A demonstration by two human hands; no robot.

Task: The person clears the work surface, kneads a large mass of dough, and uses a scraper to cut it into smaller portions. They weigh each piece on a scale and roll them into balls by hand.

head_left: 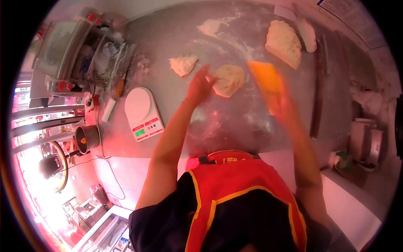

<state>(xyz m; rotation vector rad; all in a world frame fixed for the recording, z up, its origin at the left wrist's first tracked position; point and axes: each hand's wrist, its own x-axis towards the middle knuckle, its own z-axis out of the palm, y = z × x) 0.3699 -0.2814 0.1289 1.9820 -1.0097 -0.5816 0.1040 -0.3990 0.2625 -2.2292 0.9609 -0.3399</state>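
In the head view, my left hand (200, 87) reaches to the left edge of a round dough piece (230, 80), its fingers spread and fingertips right at the dough. Just beyond that hand lies a smaller dough lump (183, 65). My right hand (284, 105) grips a yellow-orange dough scraper (265, 77), tilted and slightly blurred, to the right of the round piece. A large dough slab (283, 43) with a cut-looking straight side rests farther back on the right.
A white digital kitchen scale (140, 105) stands on the floured metal table (168, 33), left of my arm. A long dark rolling pin (317, 105) lies at the right. Machinery (63, 50) occupies the back left, and a metal pot (87, 139) sits by the left edge.
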